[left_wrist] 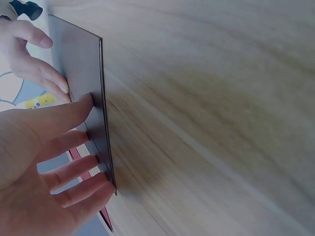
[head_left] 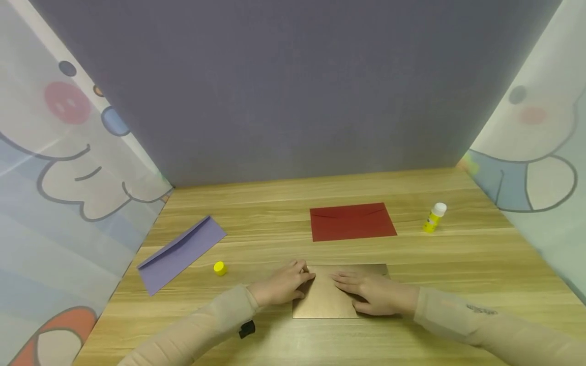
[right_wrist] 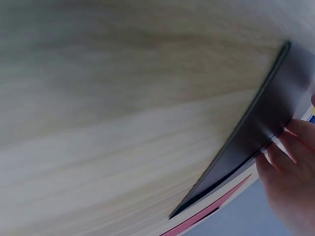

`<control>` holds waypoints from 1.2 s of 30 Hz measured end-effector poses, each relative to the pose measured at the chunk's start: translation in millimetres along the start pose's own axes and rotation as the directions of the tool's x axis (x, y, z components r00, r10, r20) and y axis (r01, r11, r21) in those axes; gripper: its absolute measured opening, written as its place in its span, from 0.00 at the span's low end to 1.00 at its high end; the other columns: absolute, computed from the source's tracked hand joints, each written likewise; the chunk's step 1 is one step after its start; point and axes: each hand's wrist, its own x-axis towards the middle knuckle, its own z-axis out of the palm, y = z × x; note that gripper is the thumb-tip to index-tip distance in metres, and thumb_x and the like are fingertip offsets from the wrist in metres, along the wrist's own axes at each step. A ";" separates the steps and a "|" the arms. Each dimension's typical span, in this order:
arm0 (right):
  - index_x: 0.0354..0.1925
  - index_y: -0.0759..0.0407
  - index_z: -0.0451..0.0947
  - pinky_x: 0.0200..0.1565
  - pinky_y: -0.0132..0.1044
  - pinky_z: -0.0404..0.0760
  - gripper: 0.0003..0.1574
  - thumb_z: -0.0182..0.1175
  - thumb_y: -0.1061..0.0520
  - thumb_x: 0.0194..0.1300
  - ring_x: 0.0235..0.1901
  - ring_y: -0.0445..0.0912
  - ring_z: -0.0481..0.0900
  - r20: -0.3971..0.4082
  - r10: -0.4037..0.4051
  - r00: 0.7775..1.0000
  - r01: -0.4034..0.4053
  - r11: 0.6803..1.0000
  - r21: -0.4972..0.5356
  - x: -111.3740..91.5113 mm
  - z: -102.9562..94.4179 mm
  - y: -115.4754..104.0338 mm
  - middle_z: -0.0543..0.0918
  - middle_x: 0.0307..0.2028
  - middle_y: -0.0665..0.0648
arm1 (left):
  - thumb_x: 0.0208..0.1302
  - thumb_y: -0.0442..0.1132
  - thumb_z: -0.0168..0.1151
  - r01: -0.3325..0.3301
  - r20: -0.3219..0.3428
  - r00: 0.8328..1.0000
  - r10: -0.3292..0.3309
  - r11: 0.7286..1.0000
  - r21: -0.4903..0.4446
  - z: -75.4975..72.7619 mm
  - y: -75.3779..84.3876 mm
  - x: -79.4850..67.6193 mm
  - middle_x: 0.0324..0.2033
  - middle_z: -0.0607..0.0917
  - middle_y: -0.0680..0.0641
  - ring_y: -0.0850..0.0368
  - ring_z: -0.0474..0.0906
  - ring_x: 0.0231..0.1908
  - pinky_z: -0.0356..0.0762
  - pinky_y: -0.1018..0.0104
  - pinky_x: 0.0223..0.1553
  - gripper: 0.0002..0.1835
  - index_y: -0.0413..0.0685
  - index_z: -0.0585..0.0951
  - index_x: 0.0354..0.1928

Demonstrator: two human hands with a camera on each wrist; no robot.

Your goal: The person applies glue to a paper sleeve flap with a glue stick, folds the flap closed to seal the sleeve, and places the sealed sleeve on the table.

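Observation:
A gold-brown envelope lies flat on the table in front of the person. On its left part rests the left hand, fingers slightly bent, with the thumb and fingertips touching the paper in the left wrist view. The right hand presses its extended fingers on the envelope's flap side, right of the middle; the right wrist view shows those fingertips along the flap edge. Beyond the hands lies a red envelope. A purple envelope with its flap raised lies slanted at the left.
A yellow glue stick with a white top stands at the right. Its likely cap, a small yellow cylinder, sits left of the left hand. Wood-grain table meets a grey panel behind, with cartoon-print curtains on both sides.

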 end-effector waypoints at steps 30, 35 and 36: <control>0.41 0.67 0.78 0.40 0.40 0.79 0.15 0.59 0.61 0.54 0.42 0.52 0.78 -0.237 0.002 0.972 -0.025 0.995 -0.095 -17.7 -4.1 6.9 0.79 0.44 0.63 | 0.52 0.42 0.63 0.026 -0.044 0.999 -0.029 0.997 -0.079 4.5 1.0 -4.4 0.43 0.72 0.50 0.61 0.67 0.42 0.69 0.76 0.44 0.22 0.42 0.76 0.50; 0.39 0.66 0.79 0.38 0.40 0.79 0.13 0.60 0.63 0.52 0.39 0.52 0.79 -0.309 0.039 0.950 -0.070 0.993 -0.091 -24.4 -8.8 10.5 0.80 0.40 0.61 | 0.51 0.39 0.64 0.013 -0.147 0.989 -0.028 0.995 -0.102 6.9 -0.4 -9.0 0.41 0.75 0.48 0.58 0.70 0.41 0.71 0.72 0.44 0.18 0.42 0.79 0.46; 0.39 0.66 0.79 0.38 0.41 0.79 0.13 0.59 0.64 0.53 0.39 0.52 0.79 -0.313 0.059 0.948 -0.088 0.993 -0.077 -26.2 -10.1 10.6 0.80 0.40 0.61 | 0.51 0.38 0.64 0.014 -0.170 0.985 -0.033 0.993 -0.114 7.5 -0.7 -10.0 0.40 0.75 0.48 0.58 0.71 0.40 0.72 0.71 0.44 0.17 0.42 0.79 0.45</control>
